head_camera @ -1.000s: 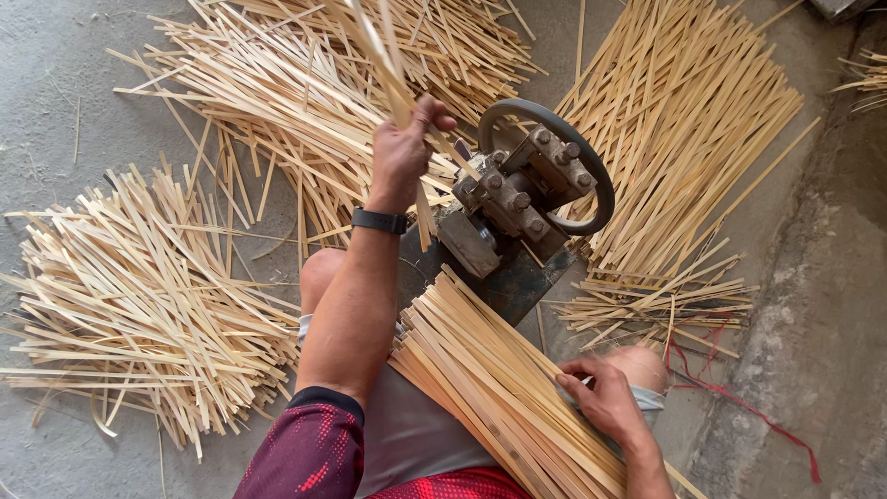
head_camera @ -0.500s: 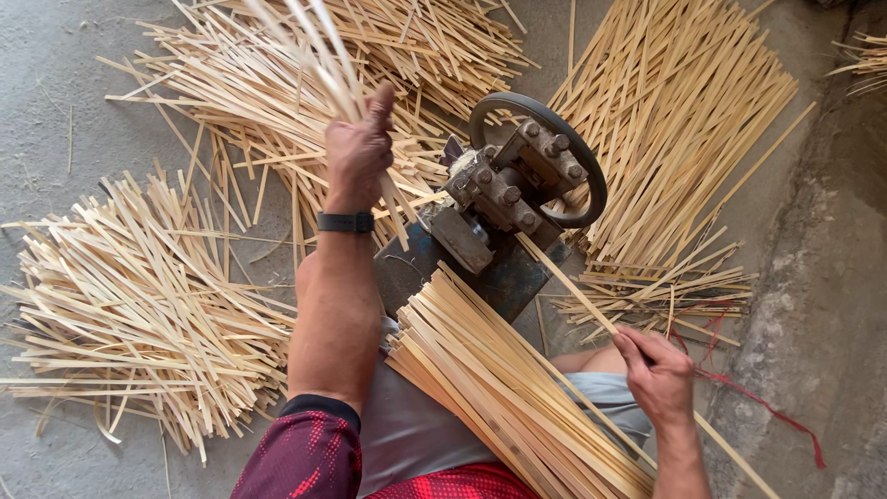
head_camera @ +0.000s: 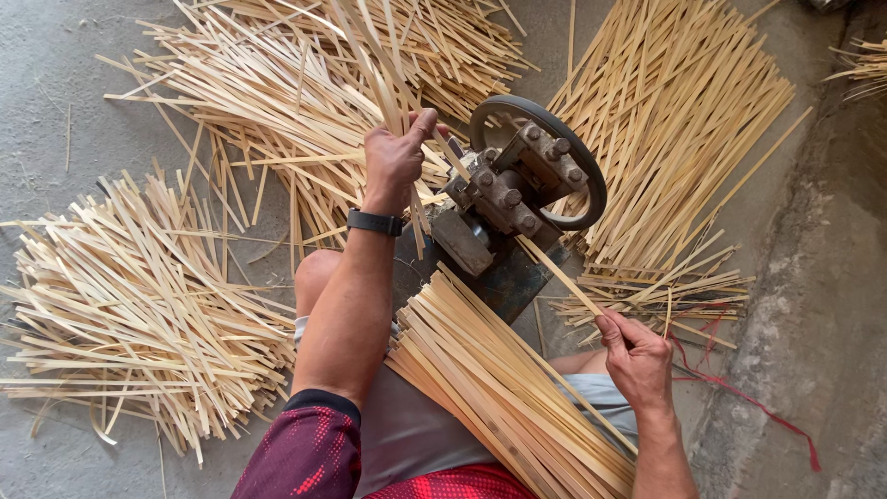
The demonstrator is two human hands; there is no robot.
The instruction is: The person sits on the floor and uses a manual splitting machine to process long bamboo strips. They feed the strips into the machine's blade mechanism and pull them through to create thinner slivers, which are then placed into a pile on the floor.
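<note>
The head camera looks straight down on a person seated on a grey concrete floor (head_camera: 55, 83). A small dark metal machine with bolted rollers and a black hand wheel (head_camera: 517, 194) stands just ahead of the knees.

The left hand (head_camera: 397, 157), with a black band on its wrist, is raised just left of the machine. Its fingers are curled tight around several thin pale bamboo slivers (head_camera: 370, 55) that fan up and away from the fist, over the loose heap behind.

The right hand (head_camera: 637, 356) sits lower, on the near right side of the machine. Thumb and fingers pinch the near end of a single flat pale bamboo strip (head_camera: 554, 268), which runs slantwise up from the hand to the rollers.

A thick bundle of long flat bamboo strips (head_camera: 499, 388) lies across the person's lap, between the two arms, its far end touching the machine's base.

Around these, a loose pile of short split slivers (head_camera: 139, 296) lies at the left, a tangled heap of slivers (head_camera: 277, 102) lies beyond the left hand, and a neat spread of long strips (head_camera: 684, 120) lies to the right of the machine. A red cord (head_camera: 748, 402) trails on the floor near the right hand.
</note>
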